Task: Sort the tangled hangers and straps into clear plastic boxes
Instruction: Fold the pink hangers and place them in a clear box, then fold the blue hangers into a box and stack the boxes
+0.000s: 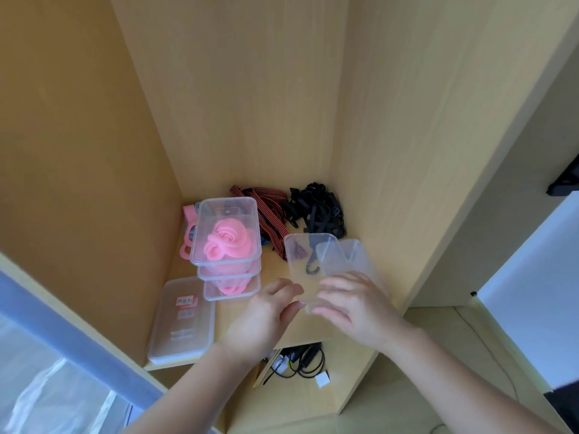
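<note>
Left hand (269, 311) and right hand (354, 308) clasp a box (297, 250).
Best kept level so the hook (313, 268) inside stays put.

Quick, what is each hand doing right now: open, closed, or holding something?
Left hand: pinches the near end of the clear box.
Right hand: holds the clear box too.
</note>
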`<action>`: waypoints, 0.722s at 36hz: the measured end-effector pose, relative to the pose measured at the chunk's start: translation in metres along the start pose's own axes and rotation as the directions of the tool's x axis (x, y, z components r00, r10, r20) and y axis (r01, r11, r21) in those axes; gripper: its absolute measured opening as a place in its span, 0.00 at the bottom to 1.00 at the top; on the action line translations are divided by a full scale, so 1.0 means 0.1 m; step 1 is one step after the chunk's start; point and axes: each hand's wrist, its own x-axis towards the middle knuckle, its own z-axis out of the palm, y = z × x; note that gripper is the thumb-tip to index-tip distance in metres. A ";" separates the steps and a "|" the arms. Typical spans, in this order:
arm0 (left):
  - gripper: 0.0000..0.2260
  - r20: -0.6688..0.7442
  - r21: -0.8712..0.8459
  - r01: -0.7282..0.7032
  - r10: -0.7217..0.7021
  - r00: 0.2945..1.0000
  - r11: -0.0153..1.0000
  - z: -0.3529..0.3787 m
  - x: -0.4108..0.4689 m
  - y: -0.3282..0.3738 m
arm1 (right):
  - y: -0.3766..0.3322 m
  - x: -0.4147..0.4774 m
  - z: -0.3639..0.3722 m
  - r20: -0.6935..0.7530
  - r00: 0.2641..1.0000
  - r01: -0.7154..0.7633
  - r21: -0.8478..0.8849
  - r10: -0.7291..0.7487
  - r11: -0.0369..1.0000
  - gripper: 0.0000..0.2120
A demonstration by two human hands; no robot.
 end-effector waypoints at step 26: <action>0.16 0.139 0.158 0.373 -0.394 0.908 0.914 0.10 -0.68 -0.18 | 0.13 0.12 0.47 0.216 0.959 -0.179 -0.027 0.181 0.983 0.16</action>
